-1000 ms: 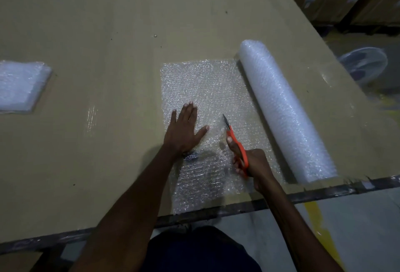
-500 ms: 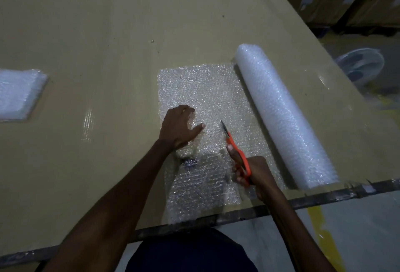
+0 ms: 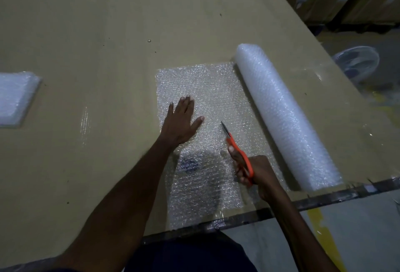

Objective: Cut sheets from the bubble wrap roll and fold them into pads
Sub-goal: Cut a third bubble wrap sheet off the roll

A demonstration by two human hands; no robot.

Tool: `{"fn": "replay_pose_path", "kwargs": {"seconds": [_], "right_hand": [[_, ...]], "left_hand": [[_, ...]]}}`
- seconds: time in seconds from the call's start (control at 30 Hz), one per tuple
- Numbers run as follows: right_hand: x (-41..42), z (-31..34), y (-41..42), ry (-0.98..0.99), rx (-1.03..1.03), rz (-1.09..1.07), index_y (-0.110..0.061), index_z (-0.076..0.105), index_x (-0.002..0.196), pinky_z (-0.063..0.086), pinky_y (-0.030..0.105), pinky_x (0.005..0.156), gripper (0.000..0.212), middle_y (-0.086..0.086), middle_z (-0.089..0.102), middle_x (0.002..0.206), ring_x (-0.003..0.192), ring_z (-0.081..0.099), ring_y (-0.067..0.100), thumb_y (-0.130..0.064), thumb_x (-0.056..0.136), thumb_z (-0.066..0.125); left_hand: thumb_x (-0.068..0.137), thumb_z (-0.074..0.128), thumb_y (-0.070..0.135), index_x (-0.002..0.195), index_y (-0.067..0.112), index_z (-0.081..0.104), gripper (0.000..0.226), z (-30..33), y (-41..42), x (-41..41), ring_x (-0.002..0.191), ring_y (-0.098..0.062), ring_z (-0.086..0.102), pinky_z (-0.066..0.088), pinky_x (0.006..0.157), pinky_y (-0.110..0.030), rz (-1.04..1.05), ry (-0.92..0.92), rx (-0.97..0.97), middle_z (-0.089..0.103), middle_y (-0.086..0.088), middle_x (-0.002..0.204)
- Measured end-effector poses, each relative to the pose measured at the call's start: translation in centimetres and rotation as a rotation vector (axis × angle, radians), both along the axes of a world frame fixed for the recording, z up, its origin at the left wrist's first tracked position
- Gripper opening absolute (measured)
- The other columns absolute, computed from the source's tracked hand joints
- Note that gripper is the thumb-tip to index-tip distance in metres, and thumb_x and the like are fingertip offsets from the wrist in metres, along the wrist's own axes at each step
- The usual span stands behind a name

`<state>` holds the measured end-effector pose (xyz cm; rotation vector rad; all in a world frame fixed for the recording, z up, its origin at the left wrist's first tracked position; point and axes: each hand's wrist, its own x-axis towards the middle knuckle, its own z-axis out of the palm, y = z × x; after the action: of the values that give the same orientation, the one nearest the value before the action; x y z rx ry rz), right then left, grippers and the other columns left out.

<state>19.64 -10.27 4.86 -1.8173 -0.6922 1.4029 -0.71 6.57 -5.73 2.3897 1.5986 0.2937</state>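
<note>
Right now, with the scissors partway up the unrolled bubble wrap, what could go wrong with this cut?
1. The orange-handled scissors, gripped by the right hand, point roughly along the white bubble wrap roll; the cut could drift toward it, leaving an uneven sheet.
2. The left hand presses flat on the clear unrolled bubble wrap sheet, its thumb near the blades; it could get nicked.
3. The loose near end may bunch and snag.

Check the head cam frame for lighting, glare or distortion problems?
Head view: dim overall, corners darkest; specular sparkle on the unrolled sheet and the roll; glare streak on the cardboard top; wide-angle bowing at the table edge; the left hand and the scissors in the right hand stay legible.
</note>
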Motion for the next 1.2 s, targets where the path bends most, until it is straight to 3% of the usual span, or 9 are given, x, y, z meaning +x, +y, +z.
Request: {"fn": "replay_pose_path", "kwargs": {"seconds": [0.43,0.67,0.83,1.2], "right_hand": [[-0.4,0.4,0.8,0.005,-0.006,0.006,0.001,0.067,0.065,0.037,0.017,0.037,0.051,0.013,0.061,0.054,0.038,0.049,0.016,-0.046,0.074,0.083],[-0.6,0.3,1.5,0.042,0.028,-0.01,0.008,0.067,0.073,0.034,0.015,0.036,0.045,0.012,0.057,0.05,0.034,0.045,0.013,-0.033,0.08,0.083],[-1.0,0.0,2.1,0.056,0.02,-0.016,0.007,0.067,0.074,0.037,0.018,0.038,0.051,0.017,0.059,0.059,0.04,0.047,0.017,-0.041,0.076,0.084],[-1.1,0.0,3.5,0.007,0.019,0.032,0.002,0.069,0.07,0.036,0.02,0.039,0.056,0.014,0.061,0.057,0.04,0.049,0.018,-0.051,0.072,0.083]], "left_hand": [[0.1,0.014,0.063,0.158,0.01,0.008,0.079,0.0,-0.2,0.0,0.153,-0.02,-0.004,-0.003,0.123,-0.048,0.007,0.014,-0.008,0.0,-0.007,0.166],[0.099,0.012,0.065,0.159,0.011,0.006,0.08,0.1,-0.3,0.0,0.153,-0.019,-0.004,-0.002,0.123,-0.048,0.009,0.022,-0.01,-0.001,-0.006,0.166],[0.101,0.015,0.062,0.158,0.011,0.005,0.078,0.3,-0.4,-0.1,0.153,-0.019,-0.006,-0.003,0.123,-0.048,0.011,0.014,-0.016,-0.002,-0.007,0.166],[0.099,0.012,0.064,0.158,0.011,0.006,0.079,0.2,-0.6,-0.2,0.153,-0.019,-0.005,-0.002,0.123,-0.049,0.011,0.008,-0.022,-0.001,-0.007,0.166]]}}
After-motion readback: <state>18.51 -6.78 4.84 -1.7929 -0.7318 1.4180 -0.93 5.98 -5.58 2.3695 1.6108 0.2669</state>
